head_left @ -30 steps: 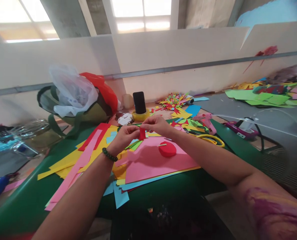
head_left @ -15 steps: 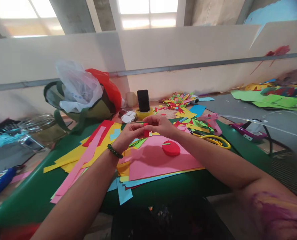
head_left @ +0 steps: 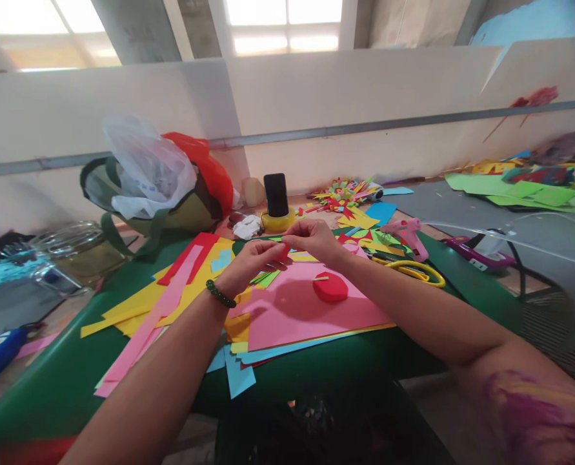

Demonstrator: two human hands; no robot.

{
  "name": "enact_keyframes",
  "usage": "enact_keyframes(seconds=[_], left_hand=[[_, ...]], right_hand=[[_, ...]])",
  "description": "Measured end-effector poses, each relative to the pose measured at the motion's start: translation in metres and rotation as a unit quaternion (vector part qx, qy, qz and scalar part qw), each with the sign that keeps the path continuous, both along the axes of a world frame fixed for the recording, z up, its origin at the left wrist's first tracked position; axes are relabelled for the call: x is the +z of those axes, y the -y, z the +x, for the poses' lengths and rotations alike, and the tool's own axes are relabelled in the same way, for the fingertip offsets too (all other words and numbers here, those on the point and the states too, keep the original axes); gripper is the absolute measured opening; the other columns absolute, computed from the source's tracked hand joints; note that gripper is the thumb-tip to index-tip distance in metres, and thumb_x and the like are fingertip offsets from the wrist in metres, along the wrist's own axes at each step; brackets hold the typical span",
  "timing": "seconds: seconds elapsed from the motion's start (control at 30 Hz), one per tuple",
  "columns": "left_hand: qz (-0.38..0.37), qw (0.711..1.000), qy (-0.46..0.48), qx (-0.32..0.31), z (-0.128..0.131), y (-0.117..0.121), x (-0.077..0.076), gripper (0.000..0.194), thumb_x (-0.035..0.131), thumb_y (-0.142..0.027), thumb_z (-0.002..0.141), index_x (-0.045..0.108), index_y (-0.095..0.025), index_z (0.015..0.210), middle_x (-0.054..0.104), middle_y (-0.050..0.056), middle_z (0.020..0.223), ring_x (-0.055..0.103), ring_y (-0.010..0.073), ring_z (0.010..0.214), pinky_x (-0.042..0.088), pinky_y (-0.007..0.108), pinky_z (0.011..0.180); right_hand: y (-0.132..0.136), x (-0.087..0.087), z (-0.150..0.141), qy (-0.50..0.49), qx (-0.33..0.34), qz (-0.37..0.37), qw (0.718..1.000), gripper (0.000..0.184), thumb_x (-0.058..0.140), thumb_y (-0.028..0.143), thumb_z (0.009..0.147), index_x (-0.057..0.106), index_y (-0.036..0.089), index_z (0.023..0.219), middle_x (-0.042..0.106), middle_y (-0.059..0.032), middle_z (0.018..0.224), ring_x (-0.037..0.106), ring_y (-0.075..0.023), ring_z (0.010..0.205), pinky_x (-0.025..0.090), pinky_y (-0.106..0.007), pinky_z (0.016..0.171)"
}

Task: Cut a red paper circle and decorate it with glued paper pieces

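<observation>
A small piece of red paper (head_left: 282,252) is pinched between my two hands, above the pink sheet's far edge. My left hand (head_left: 254,259), with a dark green bead bracelet at the wrist, grips it from the left by the fingertips. From the right, my right hand (head_left: 313,240) closes thumb and finger on its upper part. Fingers hide some of the paper. Below lies a stack of coloured sheets topped by a pink sheet (head_left: 282,316). On that rests a red paper disc (head_left: 333,290) with a short pale green strip on it.
Left are pink strips (head_left: 156,310) and yellow paper. A phone (head_left: 276,195) stands upright in a yellow holder. Right are a pink glue gun (head_left: 408,236), a coil of yellow cable (head_left: 425,276) and a spiky paper bundle (head_left: 345,194). A stuffed bag (head_left: 171,216) stands back left.
The red paper has turned between my fingers and shows less of its face now. My right hand has risen slightly, with its fingers at the paper's top.
</observation>
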State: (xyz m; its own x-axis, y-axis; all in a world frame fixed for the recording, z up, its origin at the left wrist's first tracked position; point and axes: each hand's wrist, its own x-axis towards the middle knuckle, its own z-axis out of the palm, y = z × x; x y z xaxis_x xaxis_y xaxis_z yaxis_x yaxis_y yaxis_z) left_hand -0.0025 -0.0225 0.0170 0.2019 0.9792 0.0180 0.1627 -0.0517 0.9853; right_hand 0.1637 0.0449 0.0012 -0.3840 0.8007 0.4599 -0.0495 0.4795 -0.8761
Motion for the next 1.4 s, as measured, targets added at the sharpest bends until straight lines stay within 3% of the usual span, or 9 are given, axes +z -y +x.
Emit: enact_keyframes(seconds=[0.2, 0.37, 0.53, 0.7, 0.93, 1.27, 1.4], left_hand=[[0.007, 1.000, -0.005, -0.021, -0.0027, -0.0023, -0.0041, 0.048, 0.078, -0.059, 0.063, 0.072, -0.014, 0.079, 0.076, 0.009, 0.081, 0.070, 0.0178, 0.074, 0.054, 0.029, 0.073], [0.004, 1.000, -0.003, -0.020, -0.0023, -0.0017, -0.0041, 0.047, 0.077, -0.058, 0.066, 0.072, -0.014, 0.084, 0.077, 0.010, 0.084, 0.071, 0.0181, 0.075, 0.054, 0.029, 0.074], [0.000, 1.000, -0.008, -0.026, -0.0025, -0.0034, -0.0056, 0.048, 0.080, -0.058, 0.061, 0.071, -0.015, 0.080, 0.077, 0.009, 0.082, 0.070, 0.0183, 0.075, 0.054, 0.030, 0.076], [0.016, 0.999, -0.035, -0.019, -0.0011, -0.0013, -0.0024, 0.044, 0.076, -0.057, 0.066, 0.071, -0.016, 0.081, 0.075, 0.008, 0.085, 0.068, 0.0171, 0.078, 0.051, 0.029, 0.073], [0.040, 0.999, -0.023, 0.010, 0.0020, 0.0007, 0.0009, 0.037, 0.080, -0.048, 0.059, 0.065, -0.016, 0.066, 0.063, -0.001, 0.065, 0.052, 0.0090, 0.060, 0.045, 0.023, 0.061], [0.038, 0.999, 0.001, 0.017, 0.0028, 0.0016, 0.0014, 0.036, 0.081, -0.046, 0.059, 0.065, -0.015, 0.063, 0.058, -0.002, 0.061, 0.049, 0.0083, 0.058, 0.043, 0.024, 0.061], [0.042, 0.999, -0.001, 0.013, 0.0018, 0.0015, 0.0004, 0.036, 0.082, -0.045, 0.060, 0.064, -0.015, 0.061, 0.058, -0.002, 0.060, 0.049, 0.0084, 0.058, 0.042, 0.023, 0.061]], right_hand=[[0.0002, 0.0011, -0.0006, -0.011, 0.041, -0.033, 0.999, 0.030, 0.077, 0.033, 0.057, 0.061, 0.017, 0.076, 0.062, 0.0036, 0.062, 0.057, -0.0108, 0.057, 0.045, -0.024, 0.054], [-0.0019, 0.0002, 0.0008, -0.002, -0.004, -0.032, 0.999, 0.031, 0.077, 0.035, 0.057, 0.061, 0.017, 0.077, 0.062, 0.0032, 0.060, 0.058, -0.0119, 0.058, 0.046, -0.025, 0.054], [-0.0005, 0.0012, 0.0016, -0.003, 0.005, -0.036, 0.999, 0.031, 0.078, 0.034, 0.058, 0.061, 0.017, 0.079, 0.064, 0.0020, 0.061, 0.061, -0.0135, 0.061, 0.051, -0.027, 0.060], [-0.0010, 0.0025, 0.0025, -0.003, 0.001, -0.022, 1.000, 0.030, 0.077, 0.034, 0.060, 0.061, 0.017, 0.079, 0.062, 0.0038, 0.057, 0.058, -0.0116, 0.055, 0.045, -0.023, 0.052], [0.0023, 0.0027, 0.0024, 0.017, 0.012, -0.017, 1.000, 0.029, 0.075, 0.033, 0.064, 0.061, 0.017, 0.083, 0.061, 0.0051, 0.053, 0.060, -0.0124, 0.054, 0.048, -0.024, 0.054], [0.0033, 0.0080, 0.0061, 0.025, 0.059, -0.012, 0.998, 0.027, 0.072, 0.036, 0.070, 0.062, 0.016, 0.086, 0.067, 0.0018, 0.062, 0.065, -0.0142, 0.061, 0.051, -0.026, 0.059], [0.0014, 0.0066, 0.0056, 0.019, 0.058, -0.012, 0.998, 0.033, 0.077, 0.035, 0.064, 0.063, 0.016, 0.086, 0.065, 0.0030, 0.061, 0.062, -0.0127, 0.059, 0.048, -0.024, 0.056]])
